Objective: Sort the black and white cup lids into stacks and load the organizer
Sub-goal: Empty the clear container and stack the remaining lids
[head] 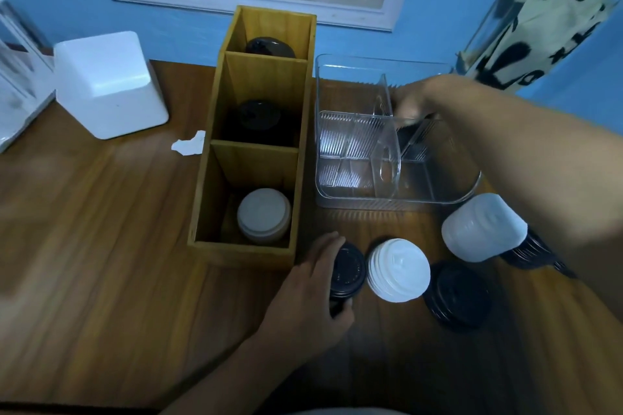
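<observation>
Black stack [349, 271] is sitting on the desk [101, 280] just right of the organizer's [242, 254] near corner. The left hand [310, 293] is wrapping it, fingers over the top and thumb at the near side, so that grip is grasping the stack. Inside the organizer, far lids [269, 45] and middle lids [256, 116], both black, are resting in the far and middle bays. White lids [264, 214] are sitting in the near bay. Further right of the organizer, a white stack [399, 268] is standing just beside the held one. Beyond it are a second black stack [456, 293] and a tilted white stack [482, 232], which is partly hiding a third black stack [529, 253]. The clear tray [387, 205] is standing right of the organizer's middle. The right hand [413, 101] is reaching into it above a dark thing [413, 127], and its grip is too blurred to tell.
</observation>
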